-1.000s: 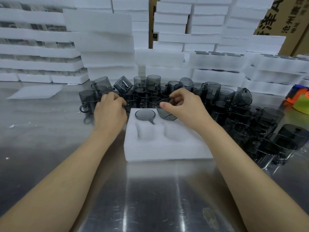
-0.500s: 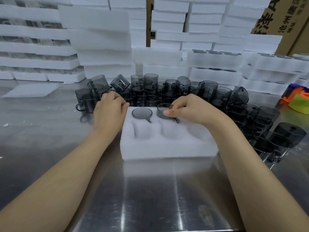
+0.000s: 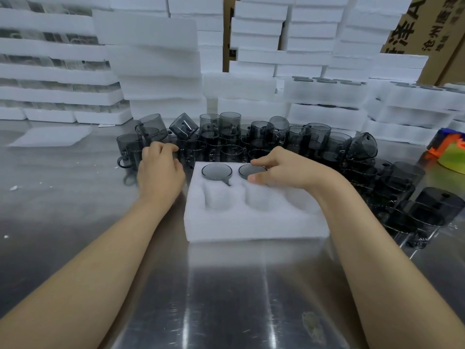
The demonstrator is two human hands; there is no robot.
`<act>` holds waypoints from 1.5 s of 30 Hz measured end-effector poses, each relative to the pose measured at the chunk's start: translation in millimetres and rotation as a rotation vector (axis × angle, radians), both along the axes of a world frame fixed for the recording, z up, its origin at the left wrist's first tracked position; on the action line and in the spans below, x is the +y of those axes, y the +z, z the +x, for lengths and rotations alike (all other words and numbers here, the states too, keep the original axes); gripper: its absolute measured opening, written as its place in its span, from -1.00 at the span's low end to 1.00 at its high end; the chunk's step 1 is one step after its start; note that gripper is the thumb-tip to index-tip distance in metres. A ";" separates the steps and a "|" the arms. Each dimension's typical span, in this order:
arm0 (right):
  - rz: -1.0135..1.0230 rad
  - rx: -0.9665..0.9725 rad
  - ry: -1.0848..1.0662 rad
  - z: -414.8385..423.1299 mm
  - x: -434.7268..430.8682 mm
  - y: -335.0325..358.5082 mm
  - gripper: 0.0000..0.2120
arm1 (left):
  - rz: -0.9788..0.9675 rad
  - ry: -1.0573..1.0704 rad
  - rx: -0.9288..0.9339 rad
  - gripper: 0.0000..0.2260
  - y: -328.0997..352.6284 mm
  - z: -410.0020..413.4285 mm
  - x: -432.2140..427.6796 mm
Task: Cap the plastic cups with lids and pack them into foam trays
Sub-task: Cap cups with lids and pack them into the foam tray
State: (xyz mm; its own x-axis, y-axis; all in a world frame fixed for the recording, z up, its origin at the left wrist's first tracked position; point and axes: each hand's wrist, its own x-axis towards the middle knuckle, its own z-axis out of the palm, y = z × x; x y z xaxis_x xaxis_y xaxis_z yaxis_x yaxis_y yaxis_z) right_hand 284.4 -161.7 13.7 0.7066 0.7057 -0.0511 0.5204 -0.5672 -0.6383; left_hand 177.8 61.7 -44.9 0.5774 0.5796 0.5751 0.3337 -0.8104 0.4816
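Note:
A white foam tray (image 3: 251, 222) lies on the steel table in front of me. One smoky grey capped cup (image 3: 216, 170) sits sunk in its back left slot. A second grey cup (image 3: 247, 170) sits in the slot beside it, and my right hand (image 3: 284, 170) pinches its rim with the thumb on the near edge and the fingers on the far edge. The front slots hold nothing. My left hand (image 3: 158, 172) is left of the tray, its fingers curled over a grey cup at the edge of the cup pile (image 3: 226, 137); that cup is mostly hidden.
More grey cups (image 3: 415, 207) crowd the table right of the tray. Stacks of white foam trays (image 3: 156, 71) wall off the back, with cardboard boxes (image 3: 427, 28) behind them. A flat foam sheet (image 3: 50, 136) lies far left, and an orange and green object (image 3: 450, 152) far right.
My right hand has lowered the second cup from above the tray down into the back middle slot. My left hand has stayed at the cup pile.

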 end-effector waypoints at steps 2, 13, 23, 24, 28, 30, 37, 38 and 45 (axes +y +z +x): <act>0.054 0.031 -0.001 0.0 -0.3 -0.8 -0.50 | 0.003 -0.024 0.025 -0.67 -1.5 1.3 1.8; 0.080 -0.008 0.002 -4.1 -1.8 -1.9 -0.52 | 0.023 -0.105 0.142 -0.74 -1.2 7.1 0.9; 0.027 -0.047 0.026 -7.7 -4.5 -1.4 -0.55 | -0.113 -0.053 0.078 -0.85 -3.3 10.9 7.9; 0.028 -0.049 0.023 -7.9 -4.4 -1.3 -0.55 | -0.143 -0.080 0.032 -0.87 -2.5 11.2 6.5; 0.032 -0.029 0.022 -7.3 -3.9 -0.9 -0.58 | -0.134 -0.148 -0.171 -0.89 8.1 8.4 -1.8; 0.051 -0.028 0.020 -8.4 -4.4 -1.1 -0.62 | -0.106 -0.155 -0.295 -0.89 17.6 4.6 -4.5; 0.293 -0.081 -0.056 -15.9 4.1 -2.9 -0.43 | -0.080 -0.586 -0.453 -0.94 32.1 -7.5 -25.1; 0.341 -0.095 -0.049 -17.4 5.7 -2.6 -0.41 | -0.079 -0.626 -0.442 -0.91 32.2 -7.7 -28.7; 0.614 -0.259 0.025 -27.0 8.4 3.3 -0.54 | -0.129 -0.744 -0.358 -0.85 28.4 -6.8 -33.3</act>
State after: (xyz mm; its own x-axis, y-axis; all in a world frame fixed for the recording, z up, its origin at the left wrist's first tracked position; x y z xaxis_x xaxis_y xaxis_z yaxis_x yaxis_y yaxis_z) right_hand 257.4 -153.3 17.0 0.6250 0.5684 0.5350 0.7089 -0.1262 -0.6940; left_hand 171.1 28.4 -16.5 0.6303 0.1930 0.7520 -0.4580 -0.6896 0.5609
